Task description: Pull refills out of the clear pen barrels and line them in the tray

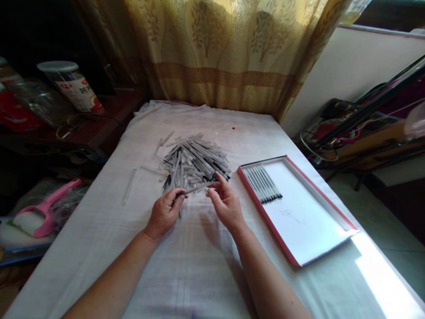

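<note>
A heap of thin pen refills in clear sleeves lies in the middle of a table under a white cloth. My left hand pinches one end of a single refill just in front of the heap. My right hand pinches the other end with thumb and fingertips. To the right lies a flat red-edged box lid with several refills lined up side by side at its far left corner.
A loose sleeve lies left of the heap. Jars stand on a dark side table at the left, with a pink-handled tool below. A patterned curtain hangs behind. Cluttered dark furniture is at the right.
</note>
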The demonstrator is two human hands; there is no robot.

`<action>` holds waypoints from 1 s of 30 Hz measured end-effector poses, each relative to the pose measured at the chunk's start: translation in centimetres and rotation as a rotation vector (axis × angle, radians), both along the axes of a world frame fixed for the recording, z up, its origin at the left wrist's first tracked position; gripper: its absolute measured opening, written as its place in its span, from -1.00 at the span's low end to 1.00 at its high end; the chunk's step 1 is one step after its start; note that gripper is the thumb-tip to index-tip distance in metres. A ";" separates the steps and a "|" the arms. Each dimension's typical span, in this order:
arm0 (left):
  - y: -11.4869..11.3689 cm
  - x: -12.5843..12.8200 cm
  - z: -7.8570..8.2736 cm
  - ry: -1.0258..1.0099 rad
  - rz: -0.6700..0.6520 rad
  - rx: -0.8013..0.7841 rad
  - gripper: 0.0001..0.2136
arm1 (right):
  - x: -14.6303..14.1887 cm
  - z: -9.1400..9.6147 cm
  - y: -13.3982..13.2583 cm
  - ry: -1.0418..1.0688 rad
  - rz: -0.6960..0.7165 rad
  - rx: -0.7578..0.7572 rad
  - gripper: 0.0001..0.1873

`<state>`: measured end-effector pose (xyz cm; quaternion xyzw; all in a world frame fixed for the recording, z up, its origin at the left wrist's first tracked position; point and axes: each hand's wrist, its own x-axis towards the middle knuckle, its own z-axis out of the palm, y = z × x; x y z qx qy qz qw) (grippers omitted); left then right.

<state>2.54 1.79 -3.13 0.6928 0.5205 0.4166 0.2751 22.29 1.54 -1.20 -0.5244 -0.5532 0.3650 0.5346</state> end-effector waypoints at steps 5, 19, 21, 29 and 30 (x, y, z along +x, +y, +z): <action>0.4 -0.2 0.2 -0.285 0.096 -0.122 -0.76 | 0.1 0.2 0.5 -0.406 0.042 0.092 -0.75; 0.7 -0.2 -0.3 -0.329 0.088 -0.155 -0.75 | -2.0 1.2 1.3 -0.914 0.079 -0.076 -0.69; 0.7 -0.3 -0.4 -0.324 0.098 -0.153 -0.74 | -2.6 1.6 1.8 -1.013 0.107 -0.104 -0.67; 0.7 -0.3 -0.5 -0.332 0.106 -0.157 -0.74 | -2.5 1.7 1.8 -0.997 0.097 -0.124 -0.72; 0.7 -0.3 -0.6 -0.333 0.107 -0.155 -0.73 | -1.8 1.5 1.7 -0.962 0.075 -0.121 -0.73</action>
